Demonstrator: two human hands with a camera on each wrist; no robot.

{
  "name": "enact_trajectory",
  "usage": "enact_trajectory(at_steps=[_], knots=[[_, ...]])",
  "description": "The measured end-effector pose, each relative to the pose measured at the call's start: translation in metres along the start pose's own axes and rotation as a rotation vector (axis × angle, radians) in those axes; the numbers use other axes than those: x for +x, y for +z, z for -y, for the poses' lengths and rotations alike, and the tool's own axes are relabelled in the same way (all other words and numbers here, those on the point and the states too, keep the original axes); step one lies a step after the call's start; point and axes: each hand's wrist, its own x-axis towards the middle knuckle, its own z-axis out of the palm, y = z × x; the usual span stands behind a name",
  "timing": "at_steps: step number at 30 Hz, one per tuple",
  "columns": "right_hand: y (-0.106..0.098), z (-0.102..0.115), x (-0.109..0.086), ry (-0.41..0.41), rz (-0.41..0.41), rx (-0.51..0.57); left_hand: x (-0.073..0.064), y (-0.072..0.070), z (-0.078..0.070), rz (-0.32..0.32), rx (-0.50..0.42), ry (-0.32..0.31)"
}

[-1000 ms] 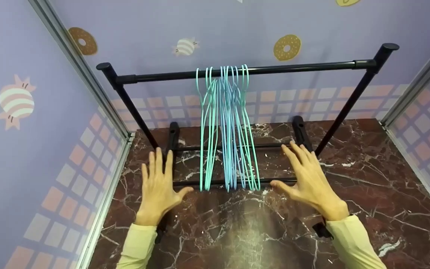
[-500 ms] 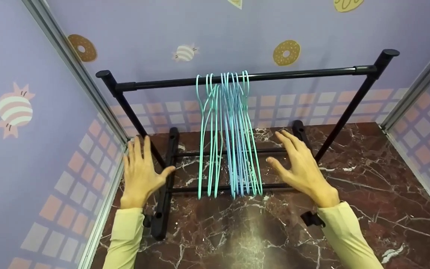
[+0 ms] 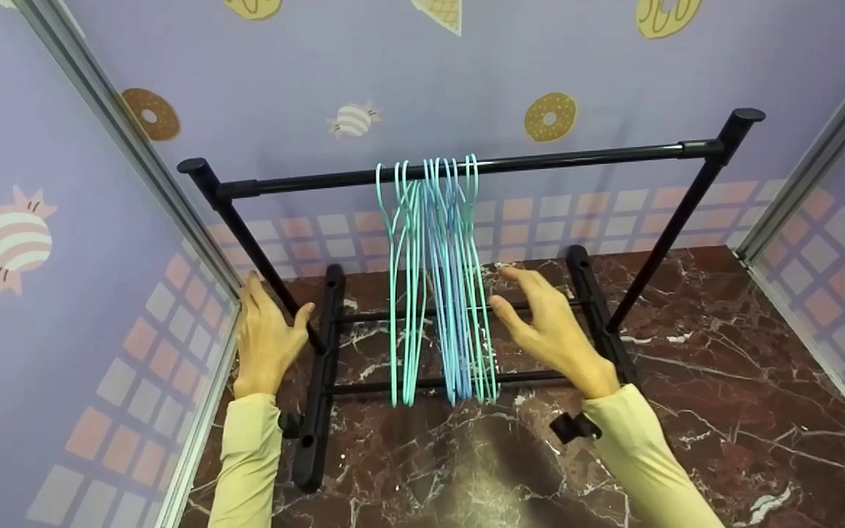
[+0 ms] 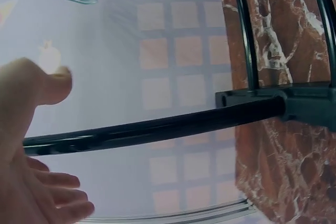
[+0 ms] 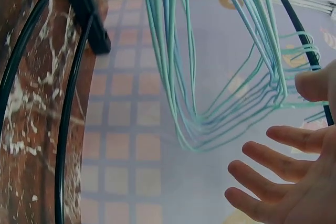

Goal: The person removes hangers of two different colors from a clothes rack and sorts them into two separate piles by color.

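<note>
Several turquoise and blue wire hangers [image 3: 455,323] hang bunched near the middle of the top bar [image 3: 576,159] of a black clothes rack. My left hand [image 3: 267,345] is at the rack's left post [image 3: 265,260], fingers extended. In the left wrist view the post [image 4: 157,130] runs between the thumb and the fingers of the left hand [image 4: 23,192]. To the right of the hangers is my right hand [image 3: 558,337], its fingers spread and holding nothing. The right wrist view shows the right hand [image 5: 294,171] with its palm facing the hangers [image 5: 170,51].
The rack's left foot [image 3: 312,418] and two lower rails rest on a brown marbled surface [image 3: 723,411]. A purple patterned wall [image 3: 422,88] stands close behind, with side walls left and right. The right post [image 3: 672,235] rises beyond the right hand.
My left hand has moved left to the rack's left post. The right hand has come left toward the hangers. The head view has tilted up slightly, and the hangers have swayed a little.
</note>
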Motion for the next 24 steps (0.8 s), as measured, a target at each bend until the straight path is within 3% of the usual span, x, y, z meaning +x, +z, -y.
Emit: enact_trajectory(at_steps=[3,8,13,17,24], knots=[[0.009,0.002,0.004,-0.009,-0.037,0.050,0.001,0.007,0.004,-0.062,-0.062,0.009],[0.020,0.008,0.010,0.045,-0.058,0.152,0.004,0.015,0.009,-0.191,-0.171,0.026],[0.023,0.012,0.012,0.066,-0.076,0.139,0.014,0.017,0.010,-0.299,-0.229,0.061],[0.021,0.014,0.013,0.074,-0.101,0.103,0.024,0.015,0.009,-0.319,-0.233,0.074],[0.015,0.016,0.017,0.094,-0.118,0.060,0.033,0.011,0.006,-0.289,-0.210,-0.026]])
